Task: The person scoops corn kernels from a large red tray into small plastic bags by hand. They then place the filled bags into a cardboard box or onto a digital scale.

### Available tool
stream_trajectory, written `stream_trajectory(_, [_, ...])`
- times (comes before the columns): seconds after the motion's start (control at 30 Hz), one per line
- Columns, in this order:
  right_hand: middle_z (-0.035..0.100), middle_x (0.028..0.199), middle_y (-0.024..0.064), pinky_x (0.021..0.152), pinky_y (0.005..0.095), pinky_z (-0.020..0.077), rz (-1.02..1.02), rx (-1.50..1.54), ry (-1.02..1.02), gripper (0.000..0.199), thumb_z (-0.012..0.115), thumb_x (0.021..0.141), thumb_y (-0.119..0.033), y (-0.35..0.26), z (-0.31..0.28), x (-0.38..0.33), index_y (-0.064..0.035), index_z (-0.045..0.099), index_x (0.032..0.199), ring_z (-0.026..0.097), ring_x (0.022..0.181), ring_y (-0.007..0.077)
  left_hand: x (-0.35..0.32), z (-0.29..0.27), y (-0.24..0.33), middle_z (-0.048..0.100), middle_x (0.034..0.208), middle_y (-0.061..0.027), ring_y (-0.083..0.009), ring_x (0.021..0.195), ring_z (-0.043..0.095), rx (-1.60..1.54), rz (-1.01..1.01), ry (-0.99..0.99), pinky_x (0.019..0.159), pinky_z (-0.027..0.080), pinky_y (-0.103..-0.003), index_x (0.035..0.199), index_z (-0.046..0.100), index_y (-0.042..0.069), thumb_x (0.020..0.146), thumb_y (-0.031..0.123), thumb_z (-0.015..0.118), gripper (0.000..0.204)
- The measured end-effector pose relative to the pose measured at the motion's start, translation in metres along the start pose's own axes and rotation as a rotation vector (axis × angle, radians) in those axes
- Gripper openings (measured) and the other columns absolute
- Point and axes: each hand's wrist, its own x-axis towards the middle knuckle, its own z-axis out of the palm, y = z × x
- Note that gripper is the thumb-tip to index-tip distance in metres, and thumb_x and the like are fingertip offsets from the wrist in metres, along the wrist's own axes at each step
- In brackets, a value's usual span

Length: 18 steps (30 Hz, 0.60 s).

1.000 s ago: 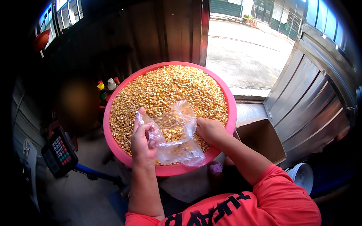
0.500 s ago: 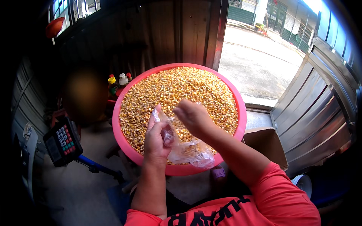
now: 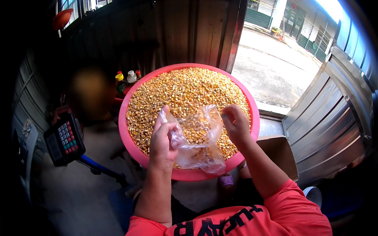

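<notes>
1. The left hand (image 3: 163, 137) is closed on one edge of the thin clear plastic bag (image 3: 195, 143), pinching the film between thumb and fingers. This grip fixes one side of the bag mouth.
2. The right hand (image 3: 235, 125) is curled at the opposite edge of the bag mouth, fingertips touching the film. Whether it pinches the film cannot be told.
3. The bag hangs between both hands, directly over the near part of the round pink plastic basin (image 3: 252, 135). Held there, any loose grain falls back into the basin.
4. The basin is filled with dry yellow maize kernels (image 3: 185, 90); some kernels lie inside the bag.
5. A black keypad weighing scale (image 3: 64, 138) stands to the left, well apart from the basin.
</notes>
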Motion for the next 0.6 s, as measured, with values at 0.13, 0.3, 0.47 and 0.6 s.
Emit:
stream_trajectory(0.13, [0.056,0.081,0.0137,0.069,0.0388,0.0458,0.034,-0.338,-0.158,0.013,0.059,0.081,-0.012,0.026,-0.013,-0.028,-0.0035,0.054,0.088,0.057,0.075,0.0295,0.000,0.004,-0.002,0.047,0.063,-0.0020,-0.0074,0.043,0.035,0.026,-0.008,0.025,0.036,0.027,-0.019,0.136,0.034,0.019,0.078,0.001,0.039,0.061])
stream_trajectory(0.3, [0.058,0.082,0.0156,0.073,0.0437,0.0460,0.060,-0.592,-0.488,0.020,0.053,0.084,-0.023,0.024,-0.004,-0.039,-0.0039,0.053,0.089,0.058,0.081,0.0336,0.002,0.003,-0.003,0.048,0.063,-0.0014,-0.0071,0.044,0.035,0.016,-0.014,0.011,0.036,0.028,-0.019,0.135,0.035,0.020,0.079,0.001,0.039,0.060])
stream_trajectory(0.47, [0.060,0.079,0.0180,0.066,0.0466,0.0470,0.196,-0.571,-0.520,0.026,0.046,0.087,-0.028,0.028,0.001,-0.034,-0.0029,0.052,0.085,0.060,0.075,0.0353,0.001,0.002,-0.003,0.048,0.064,-0.0012,-0.0071,0.044,0.035,0.030,-0.009,0.026,0.036,0.028,-0.019,0.134,0.036,0.020,0.079,0.001,0.039,0.059])
stream_trajectory(0.6, [0.060,0.072,0.0186,0.062,0.0468,0.0457,0.189,-0.521,-0.408,0.022,0.048,0.088,-0.025,0.037,0.002,-0.037,-0.0040,0.053,0.083,0.060,0.070,0.0360,0.004,-0.005,-0.003,0.048,0.065,-0.0013,-0.0072,0.044,0.035,0.036,0.006,-0.007,0.036,0.028,-0.019,0.134,0.037,0.019,0.079,0.001,0.040,0.058])
